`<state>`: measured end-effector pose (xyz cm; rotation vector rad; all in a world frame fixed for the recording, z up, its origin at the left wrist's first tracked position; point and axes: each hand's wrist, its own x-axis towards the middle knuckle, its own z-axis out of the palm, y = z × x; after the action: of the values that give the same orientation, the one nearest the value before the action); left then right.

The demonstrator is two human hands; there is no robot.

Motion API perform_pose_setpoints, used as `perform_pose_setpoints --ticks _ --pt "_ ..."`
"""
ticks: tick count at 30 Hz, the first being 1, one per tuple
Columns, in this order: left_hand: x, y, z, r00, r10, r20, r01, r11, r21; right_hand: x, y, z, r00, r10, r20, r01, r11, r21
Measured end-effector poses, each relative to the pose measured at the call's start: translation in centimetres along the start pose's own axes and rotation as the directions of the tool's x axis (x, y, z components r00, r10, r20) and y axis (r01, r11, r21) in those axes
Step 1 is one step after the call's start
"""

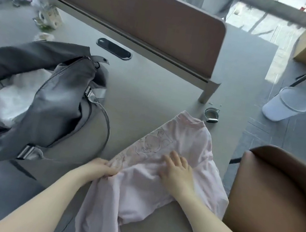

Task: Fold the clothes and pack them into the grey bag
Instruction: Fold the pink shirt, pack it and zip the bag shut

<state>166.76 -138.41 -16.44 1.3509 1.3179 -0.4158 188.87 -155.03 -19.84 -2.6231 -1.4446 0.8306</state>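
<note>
Pink shirt [163,157] lies on the table [152,88], lower part hanging off the near edge, partway folded. Left hand [100,169] pinches a bunched edge; right hand [177,169] presses flat on the cloth, fingers straight. Grey bag [37,102] sits unzipped to the left, white clothing [13,101] already inside (how many pieces, cannot tell). Left to do: finish this fold, pack it.

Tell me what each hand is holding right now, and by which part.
The left hand pinches the pink shirt at its folded left edge, near the print. The right hand lies flat on the shirt's middle, pressing it, gripping nothing.
</note>
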Motion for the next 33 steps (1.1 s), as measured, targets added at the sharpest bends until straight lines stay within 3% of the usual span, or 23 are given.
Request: perform_pose_setpoints --ticks 3,5,9,15,20,24,26,28,33 --pt "-0.9 -0.5 -0.1 0.968 0.116 -0.223 -0.078 0.982 0.172 0.4 1.7 -0.1 0.999 -0.001 0.050 0.004 0.998 -0.060" --pt "-1.8 -0.7 0.5 0.934 0.133 -0.331 -0.075 0.980 0.184 0.9 3.1 -0.6 0.998 0.008 0.058 -0.003 0.997 -0.081" --pt "-3.0 -2.4 1.9 0.949 0.108 -0.298 -0.043 0.975 0.219 1.9 4.6 -1.6 0.998 -0.001 0.071 0.008 0.996 -0.090" --pt "-3.4 -2.1 2.9 0.884 0.226 -0.410 -0.148 0.966 0.212 0.6 2.6 -2.8 0.992 0.099 0.078 -0.095 0.994 -0.052" --pt "-3.0 -2.5 2.3 0.893 0.239 -0.381 -0.119 0.942 0.313 -5.0 -2.8 1.3 0.993 0.013 0.116 -0.017 0.999 0.032" --pt "-2.4 -3.0 0.5 0.849 0.348 -0.398 -0.090 0.837 0.539 -5.4 0.6 3.0 0.994 0.022 0.104 -0.009 0.993 -0.119" --pt "-1.3 -2.8 -0.4 0.830 0.385 -0.404 -0.119 0.829 0.546 -4.8 2.0 2.4 0.995 0.054 0.087 -0.040 0.986 -0.159" --pt "-0.3 -2.8 -0.8 0.863 0.361 -0.353 -0.146 0.849 0.509 -4.2 2.7 2.0 0.992 0.101 0.080 -0.083 0.974 -0.211" --pt "1.2 -4.7 -2.1 0.945 0.298 -0.131 -0.166 0.786 0.595 -4.5 -0.1 2.1 0.965 0.256 0.052 -0.235 0.937 -0.257"
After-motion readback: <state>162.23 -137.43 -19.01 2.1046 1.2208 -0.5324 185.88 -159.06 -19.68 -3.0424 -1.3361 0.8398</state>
